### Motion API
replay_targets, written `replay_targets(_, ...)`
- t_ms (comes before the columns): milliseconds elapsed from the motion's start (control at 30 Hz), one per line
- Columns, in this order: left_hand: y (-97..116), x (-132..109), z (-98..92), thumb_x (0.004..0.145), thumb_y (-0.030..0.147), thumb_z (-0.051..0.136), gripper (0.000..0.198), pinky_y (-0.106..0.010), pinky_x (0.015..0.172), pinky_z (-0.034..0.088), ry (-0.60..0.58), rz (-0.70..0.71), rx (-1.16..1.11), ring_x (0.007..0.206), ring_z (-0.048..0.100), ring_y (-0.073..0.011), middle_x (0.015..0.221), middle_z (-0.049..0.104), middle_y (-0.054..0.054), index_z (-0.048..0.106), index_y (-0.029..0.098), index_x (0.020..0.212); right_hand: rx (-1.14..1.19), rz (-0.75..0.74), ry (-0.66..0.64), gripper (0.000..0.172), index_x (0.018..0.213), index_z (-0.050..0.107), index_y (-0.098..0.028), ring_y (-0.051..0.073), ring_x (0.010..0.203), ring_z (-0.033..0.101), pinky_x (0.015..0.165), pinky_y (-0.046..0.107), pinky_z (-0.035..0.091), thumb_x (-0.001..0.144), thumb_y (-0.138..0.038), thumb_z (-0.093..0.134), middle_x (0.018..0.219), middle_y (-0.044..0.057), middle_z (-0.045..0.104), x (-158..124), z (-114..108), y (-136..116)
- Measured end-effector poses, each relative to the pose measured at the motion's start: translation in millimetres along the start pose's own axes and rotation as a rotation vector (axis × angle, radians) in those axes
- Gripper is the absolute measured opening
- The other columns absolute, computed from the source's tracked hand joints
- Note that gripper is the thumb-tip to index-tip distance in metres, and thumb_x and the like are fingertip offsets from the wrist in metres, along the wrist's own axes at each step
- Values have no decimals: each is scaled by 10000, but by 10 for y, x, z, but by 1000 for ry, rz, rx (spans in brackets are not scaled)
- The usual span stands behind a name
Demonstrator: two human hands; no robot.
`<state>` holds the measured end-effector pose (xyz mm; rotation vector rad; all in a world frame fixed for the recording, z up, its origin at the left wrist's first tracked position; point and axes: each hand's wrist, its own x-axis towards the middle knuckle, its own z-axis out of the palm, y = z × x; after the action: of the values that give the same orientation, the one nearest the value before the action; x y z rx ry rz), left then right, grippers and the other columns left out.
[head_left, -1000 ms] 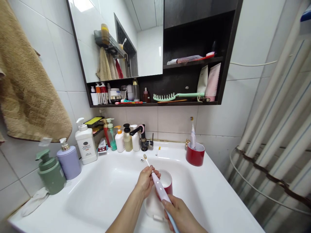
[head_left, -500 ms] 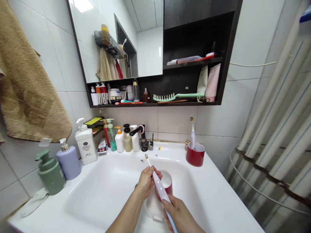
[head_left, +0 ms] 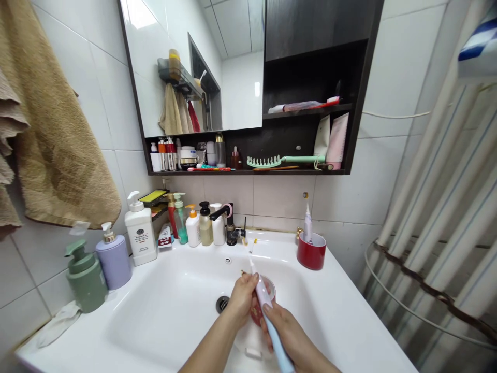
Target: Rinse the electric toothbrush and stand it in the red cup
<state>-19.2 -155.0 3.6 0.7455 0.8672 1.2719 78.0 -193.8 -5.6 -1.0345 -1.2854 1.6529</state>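
An electric toothbrush [head_left: 273, 328], pink at the top and pale blue below, points up and away over the sink. Its thin white neck leads to a small yellowish brush head near the tap. My right hand [head_left: 285, 331] is wrapped around the lower handle. My left hand [head_left: 244, 296] is closed at the upper handle, thumb against it; its other fingers are partly hidden. Behind the hands, in the basin, is a red cup [head_left: 256, 312] with a white inside, mostly covered. A white container [head_left: 248, 342] lies below it. A loose brush head [head_left: 255, 241] rests on the sink's back ledge.
The white sink [head_left: 166, 295] has a dark drain [head_left: 222, 304] and a black tap [head_left: 230, 228]. A second red cup [head_left: 311, 255] holds another toothbrush [head_left: 308, 225]. Several pump bottles [head_left: 140, 233] line the back left. A dark mirror cabinet [head_left: 310, 72] hangs above.
The toothbrush and both hands have shifted slightly right, the brush head now nearer the tap. More of the drain shows. The view has tilted a little upward.
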Motion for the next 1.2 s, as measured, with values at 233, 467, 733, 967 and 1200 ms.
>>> replay_targets(233, 1, 18, -182, 595, 190, 514, 113, -258, 658, 359, 179, 411, 558, 683, 497, -151, 703, 547, -48, 512, 168, 706, -351, -307, 360, 277, 702, 430, -153, 103, 562, 456, 540, 216, 374, 674, -419, 358, 605, -11, 472, 425, -143, -442)
replay_targets(467, -230, -5, -338, 545, 55, 450, 254, -317, 732, 311, -134, 626, 1262, 780, 437, -194, 791, 537, -46, 548, 194, 734, -634, -311, 511, 206, 676, 488, -163, 144, 579, 483, 552, 237, 353, 629, -349, 412, 602, 11, 520, 725, -188, -167)
replay_targets(733, -214, 44, -213, 610, 148, 414, 223, -277, 771, 317, -200, 457, 1619, 885, 424, -174, 918, 529, -49, 558, 164, 780, -878, -283, 607, 213, 647, 543, -170, 183, 747, 503, 642, 252, 348, 630, -341, 418, 768, 64, 553, 675, -159, 39)
replay_targets(967, 11, 282, 116, 631, 173, 404, 216, -261, 751, 334, -247, 595, 1726, 883, 428, -167, 909, 530, -48, 551, 161, 790, -958, -295, 695, 303, 629, 549, -154, 202, 729, 528, 625, 261, 355, 665, -395, 369, 742, 95, 569, 761, -436, -314)
replay_targets(1200, 171, 783, 597, 653, 184, 395, 219, -252, 669, 358, -181, 690, 1774, 829, 449, -164, 851, 535, -43, 543, 169, 815, -950, -335, 815, 416, 1054, 400, -118, 212, 921, 469, 706, 261, 360, 670, -278, 385, 1003, 126, 501, 1001, -802, -743)
